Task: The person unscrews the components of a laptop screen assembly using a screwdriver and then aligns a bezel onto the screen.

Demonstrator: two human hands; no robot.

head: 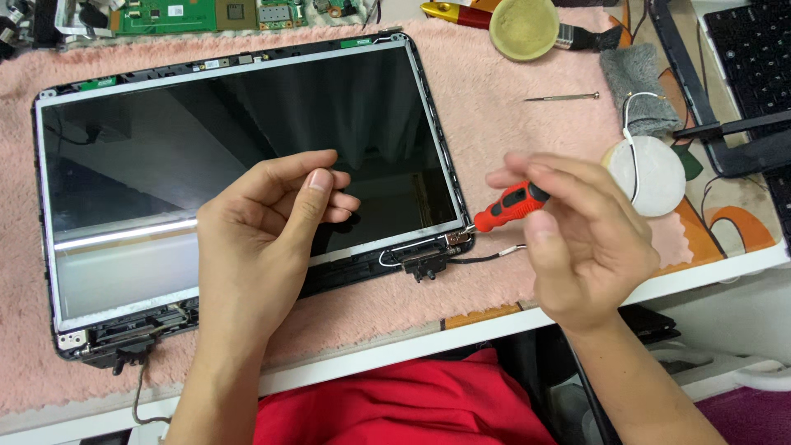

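Observation:
A laptop screen panel (247,115) in its black frame lies face up on a pink fuzzy mat (511,140). My right hand (581,239) grips a red-and-black screwdriver (507,206), its tip down at the panel's lower right corner by the hinge (428,259). My left hand (268,222) hovers over the lower middle of the screen, fingers loosely curled and holding nothing.
A green circuit board (189,15) lies at the back. A round tan dish (524,27), a thin metal screwdriver (562,98), a grey cloth (638,86), a white round pad (651,175) and a black laptop base (741,74) sit at the right. The table edge (461,330) runs near me.

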